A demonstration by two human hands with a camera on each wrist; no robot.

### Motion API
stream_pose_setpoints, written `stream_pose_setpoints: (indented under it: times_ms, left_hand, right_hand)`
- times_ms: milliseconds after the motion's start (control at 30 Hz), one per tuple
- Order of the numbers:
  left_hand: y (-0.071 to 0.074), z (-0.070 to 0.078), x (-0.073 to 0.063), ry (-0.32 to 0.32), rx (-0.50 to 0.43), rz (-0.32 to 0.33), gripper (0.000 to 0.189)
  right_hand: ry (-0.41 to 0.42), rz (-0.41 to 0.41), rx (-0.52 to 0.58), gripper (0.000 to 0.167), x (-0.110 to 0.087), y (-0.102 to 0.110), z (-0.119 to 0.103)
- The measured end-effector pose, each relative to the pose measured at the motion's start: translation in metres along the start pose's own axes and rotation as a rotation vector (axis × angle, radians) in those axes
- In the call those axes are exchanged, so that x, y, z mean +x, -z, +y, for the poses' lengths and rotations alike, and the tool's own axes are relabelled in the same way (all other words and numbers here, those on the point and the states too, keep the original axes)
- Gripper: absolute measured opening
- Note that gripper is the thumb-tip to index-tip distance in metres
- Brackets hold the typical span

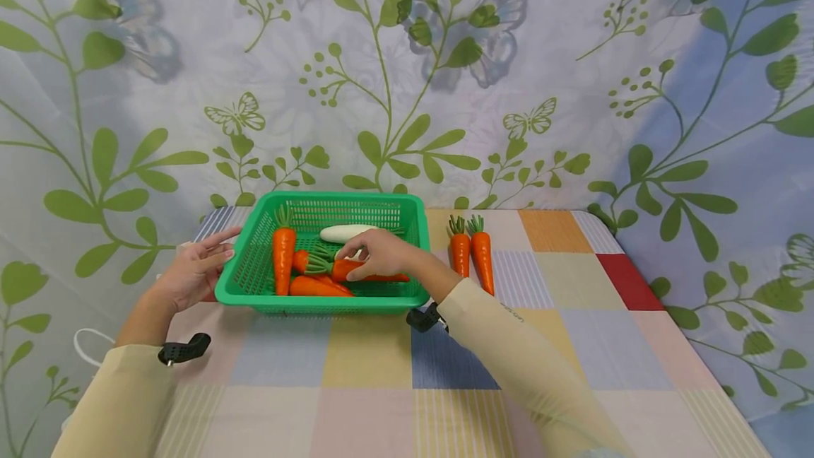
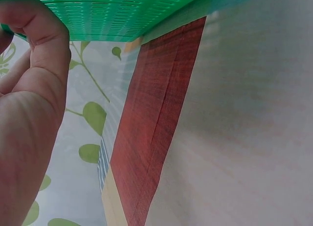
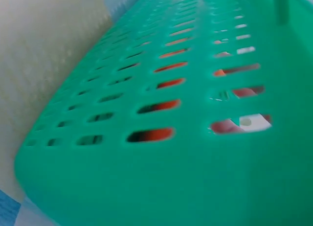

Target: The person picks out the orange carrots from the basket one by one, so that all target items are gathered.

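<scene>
A green plastic basket (image 1: 324,301) with slotted walls holds several orange carrots and a white radish (image 1: 346,233). My right hand (image 1: 381,254) reaches over the basket's right side. Its thumb and fingers pinch a carrot (image 1: 388,278) near the leafy end. One carrot (image 1: 284,260) stands lengthwise along the left wall, and another carrot (image 1: 318,287) lies by the front wall. Outside the left rim, my left hand (image 1: 197,271) touches the basket with loosely extended fingers. In the right wrist view the basket wall (image 3: 146,182) hides the right hand.
Two carrots, a left one (image 1: 459,249) and a right one (image 1: 483,253), lie side by side on the patchwork tablecloth (image 1: 369,352), right of the basket. A leaf-patterned curtain (image 1: 407,90) hangs behind the table. A white cable (image 1: 89,338) loops at the left.
</scene>
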State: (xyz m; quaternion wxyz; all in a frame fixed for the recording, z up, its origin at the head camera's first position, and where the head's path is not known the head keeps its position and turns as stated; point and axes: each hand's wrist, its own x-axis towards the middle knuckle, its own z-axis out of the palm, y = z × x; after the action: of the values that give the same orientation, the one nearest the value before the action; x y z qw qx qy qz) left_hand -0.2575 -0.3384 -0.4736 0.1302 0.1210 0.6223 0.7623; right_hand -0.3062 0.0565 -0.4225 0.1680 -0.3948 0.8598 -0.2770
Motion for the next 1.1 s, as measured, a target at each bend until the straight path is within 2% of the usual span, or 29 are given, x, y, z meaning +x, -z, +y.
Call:
stream_pose_setpoints:
  times_ms: [333, 633, 833, 1100]
  left_hand:
    - [0.001, 0.0, -0.001, -0.014, -0.012, -0.019, 0.054]
    - [0.003, -0.002, -0.001, -0.013, -0.01, -0.024, 0.056]
    - [0.002, -0.001, 0.0, -0.013, -0.029, -0.024, 0.055]
    - [0.003, -0.001, 0.001, -0.019, -0.054, -0.034, 0.055]
  right_hand:
    - [-0.015, 0.021, -0.046, 0.039, 0.008, -0.011, 0.006]
    - [-0.01, 0.002, -0.075, 0.041, 0.012, -0.015, 0.007]
    - [-0.035, 0.006, -0.068, 0.042, 0.014, -0.015, 0.006]
    - [-0.021, -0.001, -0.142, 0.046, 0.016, -0.017, 0.001]
